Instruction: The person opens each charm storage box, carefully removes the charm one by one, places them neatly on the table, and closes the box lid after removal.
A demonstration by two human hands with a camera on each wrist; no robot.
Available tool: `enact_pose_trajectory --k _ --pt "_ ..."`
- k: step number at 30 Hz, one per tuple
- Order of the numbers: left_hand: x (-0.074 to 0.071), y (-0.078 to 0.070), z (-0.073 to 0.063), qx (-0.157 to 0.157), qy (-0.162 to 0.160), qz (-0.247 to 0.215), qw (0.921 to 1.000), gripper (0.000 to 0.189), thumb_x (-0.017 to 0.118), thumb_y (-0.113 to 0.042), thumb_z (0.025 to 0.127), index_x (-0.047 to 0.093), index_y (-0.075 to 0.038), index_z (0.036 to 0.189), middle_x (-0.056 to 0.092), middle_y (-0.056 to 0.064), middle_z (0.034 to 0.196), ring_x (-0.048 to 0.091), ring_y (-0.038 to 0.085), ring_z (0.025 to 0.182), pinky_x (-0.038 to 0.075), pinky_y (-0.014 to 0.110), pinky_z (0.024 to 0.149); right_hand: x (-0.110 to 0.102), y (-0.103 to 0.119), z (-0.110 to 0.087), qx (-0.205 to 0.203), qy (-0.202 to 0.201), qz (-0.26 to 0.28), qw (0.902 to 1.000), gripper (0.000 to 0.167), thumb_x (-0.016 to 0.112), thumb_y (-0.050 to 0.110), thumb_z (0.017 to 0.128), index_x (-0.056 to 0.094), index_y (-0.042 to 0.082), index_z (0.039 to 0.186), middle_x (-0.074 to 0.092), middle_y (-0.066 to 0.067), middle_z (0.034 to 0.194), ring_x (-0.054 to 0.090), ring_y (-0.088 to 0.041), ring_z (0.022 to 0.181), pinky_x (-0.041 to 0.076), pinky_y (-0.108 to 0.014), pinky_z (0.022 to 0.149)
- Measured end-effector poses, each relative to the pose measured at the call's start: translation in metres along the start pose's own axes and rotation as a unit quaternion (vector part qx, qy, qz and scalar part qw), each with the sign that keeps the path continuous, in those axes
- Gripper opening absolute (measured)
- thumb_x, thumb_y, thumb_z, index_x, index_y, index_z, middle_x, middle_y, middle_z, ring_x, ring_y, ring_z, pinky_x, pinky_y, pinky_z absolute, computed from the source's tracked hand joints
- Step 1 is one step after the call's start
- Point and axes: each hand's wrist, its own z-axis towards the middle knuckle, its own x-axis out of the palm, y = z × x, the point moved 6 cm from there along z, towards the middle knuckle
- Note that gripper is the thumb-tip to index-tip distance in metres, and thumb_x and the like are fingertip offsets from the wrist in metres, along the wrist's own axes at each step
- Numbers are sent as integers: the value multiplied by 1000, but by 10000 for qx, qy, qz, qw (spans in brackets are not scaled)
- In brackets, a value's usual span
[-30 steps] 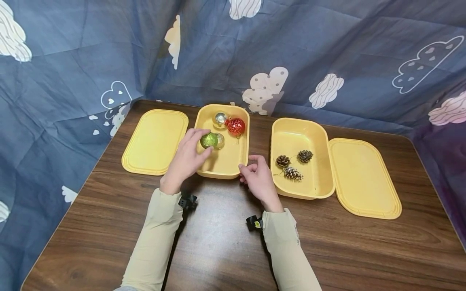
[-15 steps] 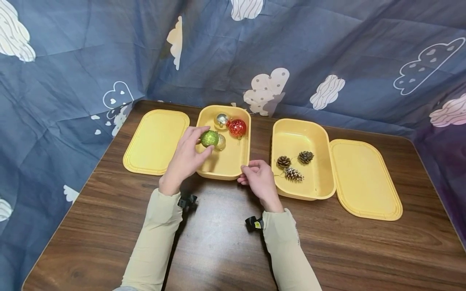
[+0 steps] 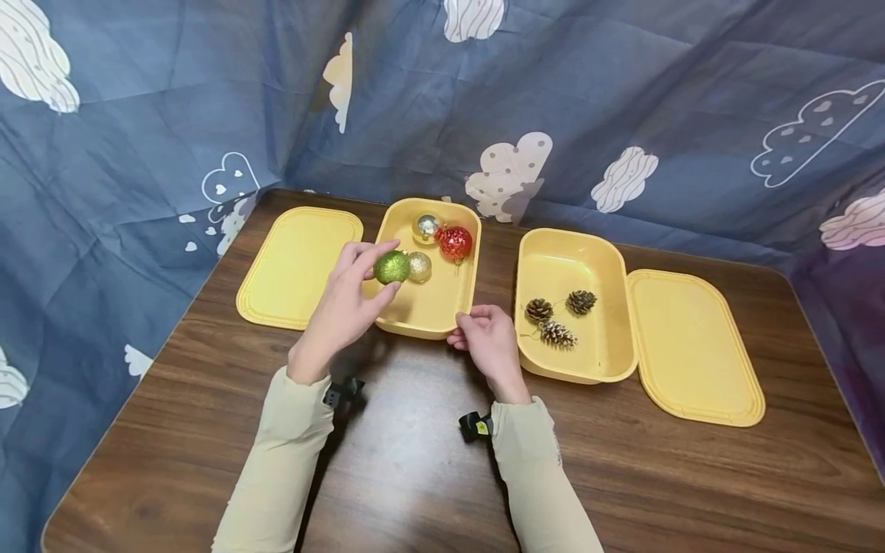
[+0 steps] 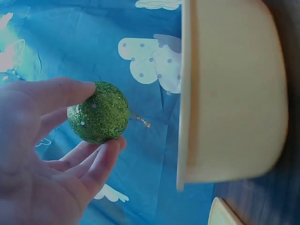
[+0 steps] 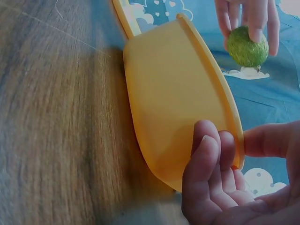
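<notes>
My left hand (image 3: 348, 301) pinches a green glitter Christmas ball (image 4: 99, 112) between thumb and fingers, above the left yellow box (image 3: 432, 326). In the left wrist view the ball hangs clear of the box's rim, and a short gold thread sticks out of it. Inside that box lie a pale gold glitter ball (image 3: 419, 267), a shiny silver ball (image 3: 427, 225) and a red ball (image 3: 455, 243). My right hand (image 3: 491, 342) grips the box's near right corner, thumb at the rim and curled fingers (image 5: 205, 154) against the outer wall.
A second yellow box (image 3: 578, 361) stands to the right with three pinecones (image 3: 557, 334) in it. One yellow lid (image 3: 300, 265) lies left of the boxes, another lid (image 3: 694, 346) at the far right. A blue cloud-patterned cloth (image 3: 415, 100) hangs behind the wooden table (image 3: 408, 461).
My left hand has shifted slightly left with the green ball, uncovering more of the gold one. My right hand's fingers have drawn in closer around the box corner.
</notes>
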Motion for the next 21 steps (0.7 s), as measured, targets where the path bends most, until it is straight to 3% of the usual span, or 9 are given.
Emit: enact_pose_trajectory --k 6,15,21 --pt "-9 2 -16 -75 134 223 9996 55 71 -10 84 55 -16 136 50 13 114 55 24 92 52 38 81 -1 1 0 5 -50 -12 10000 30 58 6 92 46 -8 117 67 -12 81 65 -11 58 58 -24 61" --pt "-16 12 -34 -653 570 -579 9946 55 72 -7 84 53 -13 136 48 11 115 57 21 103 53 35 94 2 0 3 4 -88 96 9999 30 58 6 92 45 -7 116 64 -9 78 64 -11 57 57 -22 59" --pt "-17 20 -45 -728 845 -874 9899 44 72 -8 85 60 -12 127 53 8 115 58 21 105 52 36 97 1 0 2 7 -46 -4 10000 31 58 7 93 45 -6 118 65 -11 81 65 -11 58 57 -25 61"
